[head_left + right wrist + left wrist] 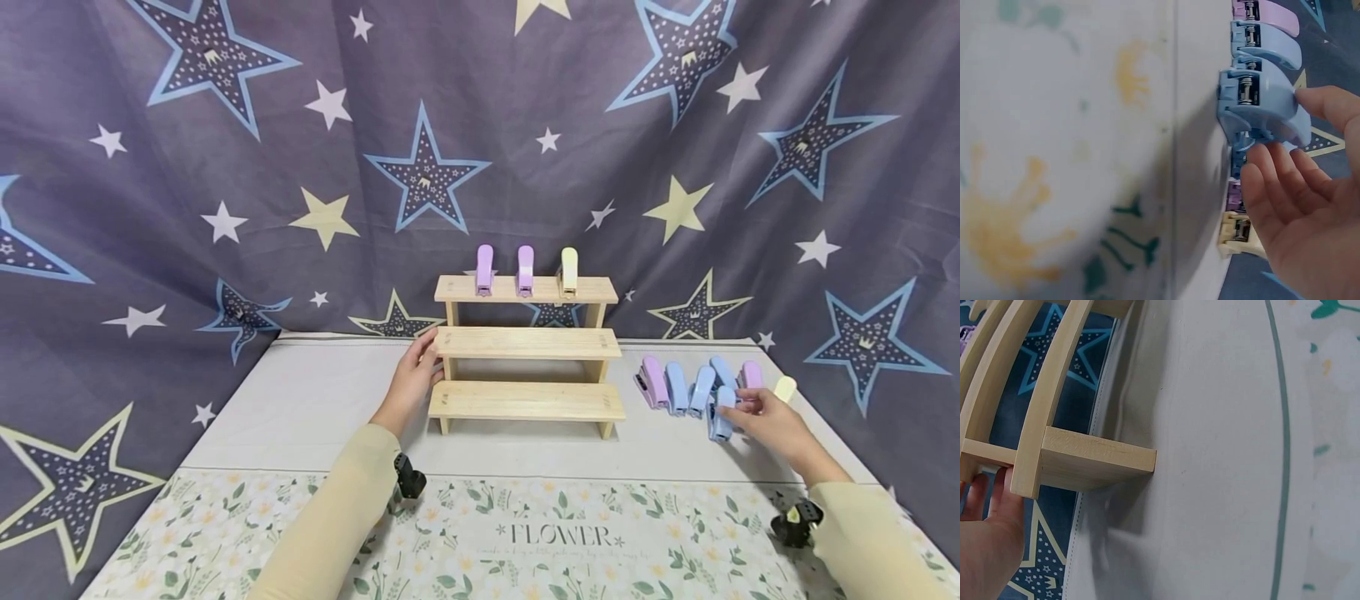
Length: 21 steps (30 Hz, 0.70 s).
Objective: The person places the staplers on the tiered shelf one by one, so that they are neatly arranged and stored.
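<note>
On the right, my right hand pinches a light blue stapler between thumb and fingers. The right wrist view shows the thumb on the stapler's rounded top and the fingertips at its underside. Around it stand more staplers: a purple stapler, several blue ones, another purple one and a cream one partly behind the hand. My left hand grips the left end of a three-step wooden display rack at the middle step. Two purple staplers and a cream stapler stand on its top step.
A white cloth with a flowered front part covers the table. Behind the rack hangs a dark curtain with stars. Each wrist wears a black strap device.
</note>
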### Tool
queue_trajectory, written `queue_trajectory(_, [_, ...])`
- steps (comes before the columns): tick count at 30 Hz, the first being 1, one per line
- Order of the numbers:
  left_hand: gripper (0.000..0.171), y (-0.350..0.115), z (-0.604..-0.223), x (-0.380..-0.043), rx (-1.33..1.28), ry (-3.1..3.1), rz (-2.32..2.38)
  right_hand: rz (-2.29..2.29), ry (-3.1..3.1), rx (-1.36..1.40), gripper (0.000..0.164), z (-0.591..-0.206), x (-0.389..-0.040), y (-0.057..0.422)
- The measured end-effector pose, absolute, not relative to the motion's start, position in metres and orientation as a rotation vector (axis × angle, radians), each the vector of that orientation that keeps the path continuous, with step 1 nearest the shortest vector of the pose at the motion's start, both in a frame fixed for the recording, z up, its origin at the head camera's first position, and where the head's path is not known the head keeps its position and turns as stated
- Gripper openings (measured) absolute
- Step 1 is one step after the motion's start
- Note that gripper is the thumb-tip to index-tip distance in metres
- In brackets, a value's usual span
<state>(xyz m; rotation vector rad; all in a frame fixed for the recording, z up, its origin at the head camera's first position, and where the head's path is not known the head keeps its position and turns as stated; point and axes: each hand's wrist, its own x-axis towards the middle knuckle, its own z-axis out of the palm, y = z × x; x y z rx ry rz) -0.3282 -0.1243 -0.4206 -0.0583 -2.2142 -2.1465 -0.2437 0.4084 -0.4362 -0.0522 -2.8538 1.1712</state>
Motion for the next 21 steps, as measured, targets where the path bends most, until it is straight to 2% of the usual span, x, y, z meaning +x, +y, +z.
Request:
queue_trajectory(12, [0.046, -0.1249, -0.4220, -0.3288, -0.066, -2.217, -2.134, 1.340, -2.929, -0.127, 0.083, -0.4419, -0.2401, 0.4084])
queue_trajectory(21, [0.046, -0.1242, -0.4216, -0.3269, -0.063, -2.206, -2.135, 1.330, -2.887, -0.120, 0.069, -0.4448, -0.2385, 0.4069])
